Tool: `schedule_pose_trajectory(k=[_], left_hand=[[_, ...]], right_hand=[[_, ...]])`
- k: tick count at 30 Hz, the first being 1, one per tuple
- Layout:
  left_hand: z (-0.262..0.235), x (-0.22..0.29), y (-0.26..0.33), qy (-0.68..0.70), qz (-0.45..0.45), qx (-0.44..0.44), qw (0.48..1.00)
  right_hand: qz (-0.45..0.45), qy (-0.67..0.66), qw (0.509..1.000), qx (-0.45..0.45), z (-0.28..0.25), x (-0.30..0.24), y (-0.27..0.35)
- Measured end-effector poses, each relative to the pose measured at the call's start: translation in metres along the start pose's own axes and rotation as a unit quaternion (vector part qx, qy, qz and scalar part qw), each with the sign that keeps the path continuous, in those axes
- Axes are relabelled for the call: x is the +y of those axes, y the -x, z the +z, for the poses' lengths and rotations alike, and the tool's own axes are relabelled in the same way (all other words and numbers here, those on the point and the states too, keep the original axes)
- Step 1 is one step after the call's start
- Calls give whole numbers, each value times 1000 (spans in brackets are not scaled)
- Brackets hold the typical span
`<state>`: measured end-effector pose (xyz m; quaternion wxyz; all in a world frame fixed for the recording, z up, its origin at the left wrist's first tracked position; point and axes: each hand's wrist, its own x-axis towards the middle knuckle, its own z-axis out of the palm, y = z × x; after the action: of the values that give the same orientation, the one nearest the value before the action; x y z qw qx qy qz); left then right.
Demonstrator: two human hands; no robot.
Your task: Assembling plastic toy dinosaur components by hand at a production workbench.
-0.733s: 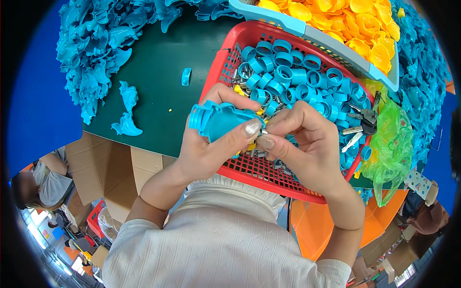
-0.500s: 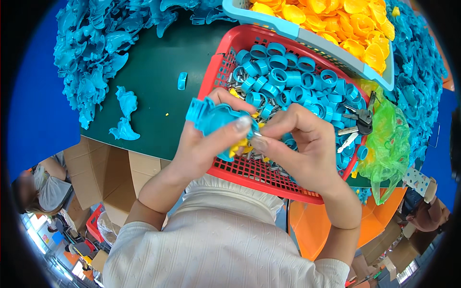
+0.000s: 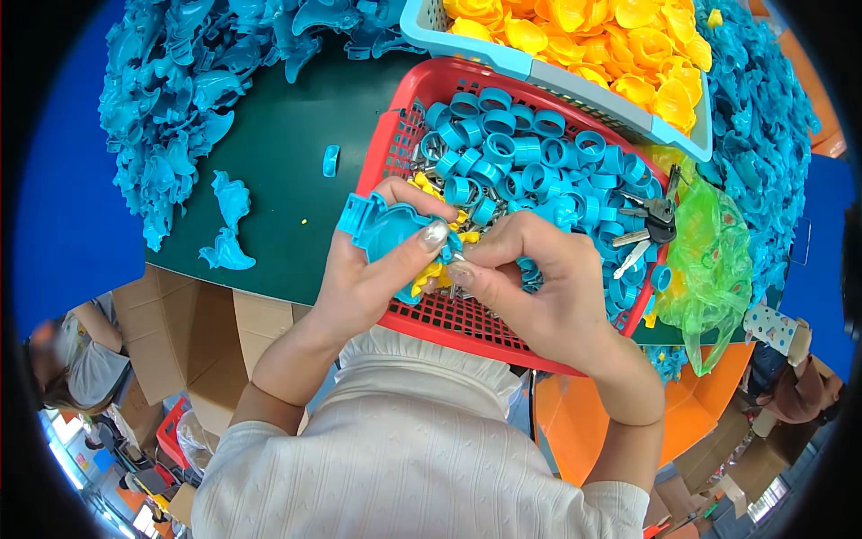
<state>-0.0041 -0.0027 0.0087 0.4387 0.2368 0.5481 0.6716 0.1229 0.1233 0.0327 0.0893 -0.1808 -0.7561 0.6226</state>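
Observation:
My left hand (image 3: 355,283) is closed around a blue plastic shell piece (image 3: 388,228), its thumb pressed on the piece's right part. Small yellow plastic parts (image 3: 427,277) show just below that thumb; whether they are fixed to the shell or lie behind it I cannot tell. At the shell's right end, the thumb and forefinger of my right hand (image 3: 561,292) pinch a small silvery pin (image 3: 460,258), mostly covered by the fingertips. Both hands are over the near left part of a red basket (image 3: 384,153) holding blue rings (image 3: 539,177), metal pins and yellow bits.
Loose blue shells (image 3: 166,108) are heaped at the far left and right. A light-blue basket (image 3: 525,67) of yellow shells (image 3: 628,45) stands beyond. Keys (image 3: 660,216) and a green plastic bag (image 3: 714,251) lie at the right. One ring (image 3: 331,161) sits on the green table (image 3: 296,216).
The baskets and table have shifted slightly left in the picture. My hands keep their grips, with the right fingertips still against the shell's right end.

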Motion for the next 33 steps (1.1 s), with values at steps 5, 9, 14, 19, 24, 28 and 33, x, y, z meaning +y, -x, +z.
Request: schedule_pose_trajectory(k=[5,9,14,19,24,28,33], left_hand=[[1,1,4,-12,7,0,1000],[-1,1,4,36,8,-9,999],[-4,-3,2,39,-7,6,999],[-9,-2,1,95,-60,6,994],[0,5,-3,37,20,-122,992],[5,4,-4,-59,2,-153,986],[6,-4,-7,-93,36,-151,983]], right_hand=[[63,-75,995,-8,0,5,-1],[5,-77,997,5,1,7,-3],[-81,10,997,-3,-8,2,-11],[-181,203,957,101,-48,-21,-22],[-107,506,838,174,-123,-15,-54],[-79,555,818,130,-161,6,-79],[-88,655,748,65,-158,7,-87]])
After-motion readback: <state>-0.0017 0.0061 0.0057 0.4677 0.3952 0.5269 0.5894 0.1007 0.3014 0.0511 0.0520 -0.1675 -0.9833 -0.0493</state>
